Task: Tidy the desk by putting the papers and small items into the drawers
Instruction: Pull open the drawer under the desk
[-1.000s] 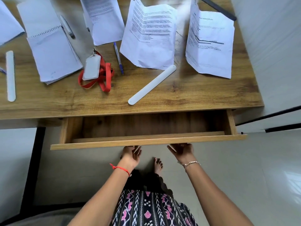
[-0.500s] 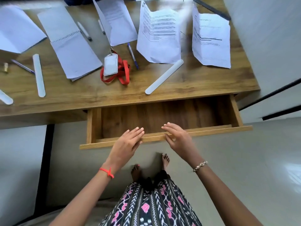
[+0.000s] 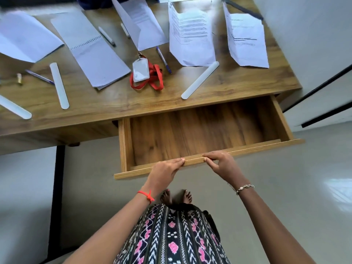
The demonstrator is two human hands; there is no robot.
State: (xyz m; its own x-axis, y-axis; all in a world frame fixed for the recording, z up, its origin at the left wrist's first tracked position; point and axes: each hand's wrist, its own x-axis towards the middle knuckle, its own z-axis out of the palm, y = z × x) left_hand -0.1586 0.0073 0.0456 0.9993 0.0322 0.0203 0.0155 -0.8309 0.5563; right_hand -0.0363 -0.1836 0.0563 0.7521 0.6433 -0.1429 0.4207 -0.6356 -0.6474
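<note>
The wooden drawer (image 3: 125, 145) under the desk (image 3: 247, 88) stands pulled far out, and its inside is bare. My left hand (image 3: 164, 169) and my right hand (image 3: 223, 165) both grip the top edge of the drawer's front panel, close together near its middle. On the desk lie several sheets of paper, among them a printed sheet (image 3: 192, 40) and another printed sheet (image 3: 246, 42) at the right. Also there are a spiral notepad (image 3: 91, 52), an ID badge (image 3: 140, 72) on a red lanyard (image 3: 158, 79), a blue pen (image 3: 163, 60) and a white flat strip (image 3: 200, 80).
More white strips (image 3: 59, 85) lie at the left with another pen (image 3: 40, 77) and a small brass-coloured item (image 3: 19, 79). A black desk leg (image 3: 57, 197) stands at the left. A white wall with black lines (image 3: 323, 86) runs along the right. My feet are below the drawer.
The drawer has slid much further out. My hands came up from under its front panel and now grip its top edge.
</note>
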